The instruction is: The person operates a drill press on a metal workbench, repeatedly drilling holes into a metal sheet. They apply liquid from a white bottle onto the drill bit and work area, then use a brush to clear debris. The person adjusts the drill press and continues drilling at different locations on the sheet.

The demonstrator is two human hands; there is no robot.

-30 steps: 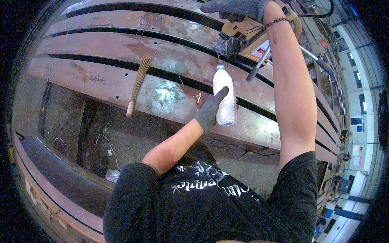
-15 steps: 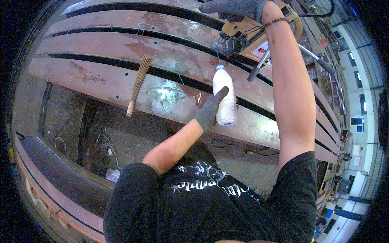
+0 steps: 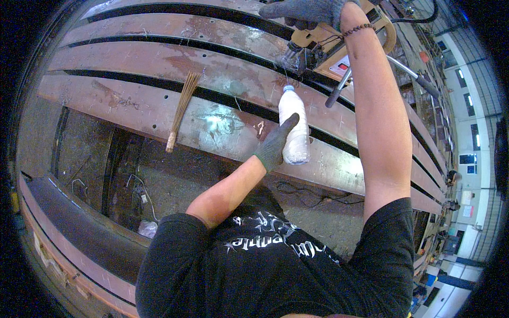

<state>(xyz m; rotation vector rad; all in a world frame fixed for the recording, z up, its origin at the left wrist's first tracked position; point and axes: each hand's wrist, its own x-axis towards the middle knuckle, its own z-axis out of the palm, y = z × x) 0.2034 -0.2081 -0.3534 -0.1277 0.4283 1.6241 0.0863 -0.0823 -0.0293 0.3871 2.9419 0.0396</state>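
My left hand (image 3: 277,144), in a dark grey glove, is closed around a clear plastic bottle (image 3: 295,124) of whitish liquid. The bottle tilts slightly, its blue cap (image 3: 288,88) pointing at the drill. A thin stream or nozzle seems to run from the cap toward the cutter. Beyond it, a tan drilling machine (image 3: 347,47) with feed handles (image 3: 339,89) stands on the steel beams. My right hand (image 3: 305,11), gloved too, reaches over the machine's top, fingers stretched leftward. The upper frame edge cuts off part of that hand.
Long rusty steel beams (image 3: 127,58) lie side by side with dark gaps between them. A bundle of thin sticks (image 3: 182,114) rests across the nearest beam. Cables (image 3: 318,197) lie on the floor below. Another dark beam (image 3: 79,228) is at lower left.
Almost nothing differs. My right forearm has shifted very slightly left; the bottle and my left hand keep their places.
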